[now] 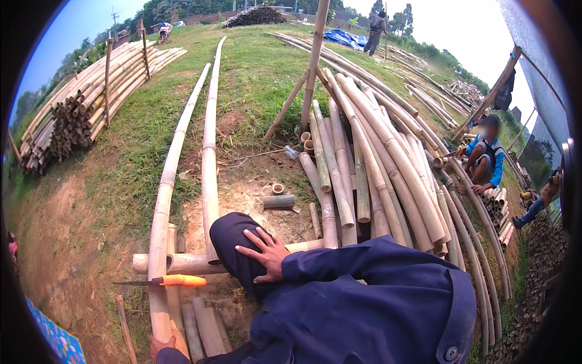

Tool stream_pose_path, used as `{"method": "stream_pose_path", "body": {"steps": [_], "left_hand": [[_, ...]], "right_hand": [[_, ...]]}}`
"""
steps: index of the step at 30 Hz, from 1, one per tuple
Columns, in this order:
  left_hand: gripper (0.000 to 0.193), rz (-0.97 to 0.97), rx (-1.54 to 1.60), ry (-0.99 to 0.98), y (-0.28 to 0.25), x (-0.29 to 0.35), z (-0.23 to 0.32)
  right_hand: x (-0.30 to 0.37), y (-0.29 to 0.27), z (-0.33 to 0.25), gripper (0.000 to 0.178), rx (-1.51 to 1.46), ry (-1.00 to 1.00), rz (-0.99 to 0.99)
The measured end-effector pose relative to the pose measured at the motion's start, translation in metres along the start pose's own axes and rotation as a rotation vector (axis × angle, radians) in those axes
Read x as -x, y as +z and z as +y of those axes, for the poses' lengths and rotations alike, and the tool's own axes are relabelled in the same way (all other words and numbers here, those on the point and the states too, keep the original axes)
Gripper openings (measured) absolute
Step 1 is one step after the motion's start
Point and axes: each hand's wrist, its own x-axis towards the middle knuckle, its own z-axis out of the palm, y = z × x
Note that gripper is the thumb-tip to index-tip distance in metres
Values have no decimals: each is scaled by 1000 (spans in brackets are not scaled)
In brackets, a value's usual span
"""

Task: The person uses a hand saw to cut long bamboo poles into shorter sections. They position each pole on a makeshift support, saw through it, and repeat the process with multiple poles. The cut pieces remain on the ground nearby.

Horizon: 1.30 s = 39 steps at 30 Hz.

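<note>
My right hand (267,253) lies with fingers spread on my raised knee (233,233), clad in dark blue cloth. At the lower left, my left hand (160,347) is closed round the near end of a long pale bamboo pole (161,212); part of that hand is cut off or hidden. Across this pole rests a handsaw (182,280) with an orange handle to the right and a dark blade to the left; neither hand touches it. The pole lies over a crosswise bamboo piece (194,263). A second long pole (209,151) runs beside it, away from me.
Short bamboo lengths (209,327) lie below the crosspiece. Two cut pieces (279,201) sit ahead on the dirt. Stacked poles (388,164) fill the right, around a wooden post (314,67). Another bamboo stack (91,103) stands far left. A person (487,155) crouches at right; another (376,33) stands far off.
</note>
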Motion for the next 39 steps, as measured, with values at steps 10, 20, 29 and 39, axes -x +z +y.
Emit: {"method": "stream_pose_path", "body": {"steps": [10,20,29,39], "left_hand": [[89,426,62,170,3,2,-24],[62,-176,385,356,-12,135,-110],[61,-231,320,266,-58,177,-10],[60,-109,289,135,-90,186,24]], "right_hand": [[-23,-16,4,105,-72,-58,-67],[-81,-4,-7,94,-25,-26,-69],[-88,-1,-4,90,-54,-70,-65],[-89,2,-2,86,-70,-39,-39]]}}
